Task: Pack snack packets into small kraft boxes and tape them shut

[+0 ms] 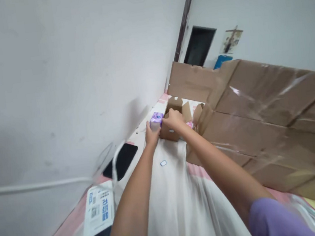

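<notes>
Head view: blurred, far-off hands.
Left hand (151, 134): grips purple packet (157, 119).
Right hand (174, 119): on small carton (172, 125), grip unclear.
Carton contents: hidden.

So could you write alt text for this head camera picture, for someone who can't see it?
Two bare arms reach forward over a white cloth: the left hand holds a small purple packet and the right hand rests on a small open cardboard box. Large flattened cardboard sheets lie to the right; a dark phone and a printed white box lie to the left, by a white wall.
</notes>
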{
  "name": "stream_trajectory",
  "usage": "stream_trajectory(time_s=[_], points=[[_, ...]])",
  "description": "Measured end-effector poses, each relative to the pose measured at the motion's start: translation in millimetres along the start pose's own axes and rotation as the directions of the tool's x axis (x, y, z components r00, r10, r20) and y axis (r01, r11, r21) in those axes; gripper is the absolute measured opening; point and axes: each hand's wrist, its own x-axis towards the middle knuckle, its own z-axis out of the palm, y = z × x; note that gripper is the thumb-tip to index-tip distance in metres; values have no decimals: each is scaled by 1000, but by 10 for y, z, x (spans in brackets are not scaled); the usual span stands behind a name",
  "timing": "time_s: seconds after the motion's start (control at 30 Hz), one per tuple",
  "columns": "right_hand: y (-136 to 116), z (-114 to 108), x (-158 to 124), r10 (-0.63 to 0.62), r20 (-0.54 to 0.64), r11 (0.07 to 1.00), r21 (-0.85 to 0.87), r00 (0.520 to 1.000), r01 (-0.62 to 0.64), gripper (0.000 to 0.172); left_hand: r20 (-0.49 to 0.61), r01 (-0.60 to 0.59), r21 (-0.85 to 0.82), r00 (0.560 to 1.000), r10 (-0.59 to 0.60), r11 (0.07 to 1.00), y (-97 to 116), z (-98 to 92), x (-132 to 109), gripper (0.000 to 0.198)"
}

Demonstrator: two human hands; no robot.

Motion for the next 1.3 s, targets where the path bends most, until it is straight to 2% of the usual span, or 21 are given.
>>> stream_trajectory(time_s=[0.07, 0.13, 0.2, 0.3, 0.43, 0.57, 0.7, 0.8, 0.9, 1.0, 1.1, 1.13, 1.2, 1.3], points=[[51, 78, 140, -26, -10, 1000, -1, 1000, 26, 45, 27, -73, 7, 997, 73, 997, -190, 75, 99, 60], [124, 153, 216, -99, -97, 995, 21, 990, 102, 39, 27, -123, 17, 992, 123, 992, -321, 142, 168, 59], [180, 220, 247, -157, -191, 986, 32, 969, 166, 33, 22, -152, 15, 988, 152, 988, -400, 189, 229, 49], [216, 290, 219, -212, -254, 971, 53, 944, 232, 27, 0, -196, -45, 981, 196, 980, -440, 204, 280, 34], [248, 263, 68, -246, -322, 954, 83, 914, 286, 26, -80, -294, -181, 955, 284, 939, -361, 119, 185, 37], [286, -24, -142, -191, -447, 949, 144, 874, 281, 26, -171, -380, -259, 923, 345, 888, -78, -43, -90, 39], [205, -513, -490, -150, -599, 905, 238, 786, 353, 24, -290, -428, -247, 889, 355, 870, 372, -303, -471, 38], [107, -875, -973, -164, -663, 851, 280, 731, 445, 20, -434, -424, -238, 851, 294, 874, 670, -609, -822, 37], [170, -1148, -1638, -170, -709, 792, 316, 684, 523, 18, -576, -394, -273, 798, 178, 878, 850, -967, -1234, 40], [547, -1291, -2372, -80, -765, 716, 402, 639, 571, 14, -657, -369, -356, 752, 51, 859, 923, -1250, -1658, 42], [1233, -1319, -3098, 37, -793, 609, 500, 608, 616, 9, -655, -358, -445, 755, -26, 821, 939, -1384, -2064, 40], [1505, -1312, -3329, 63, -783, 582, 533, 619, 614, 10, -639, -355, -468, 768, -33, 809, 942, -1398, -2194, 40], [2062, -1285, -3760, 101, -715, 579, 608, 691, 544, 13, -587, -341, -508, 809, -28, 791, 954, -1390, -2446, 39], [2775, -1230, -4315, 201, -656, 601, 669, 728, 437, 13, -473, -286, -571, 881, -24, 770, 990, -1306, -2799, 41]])
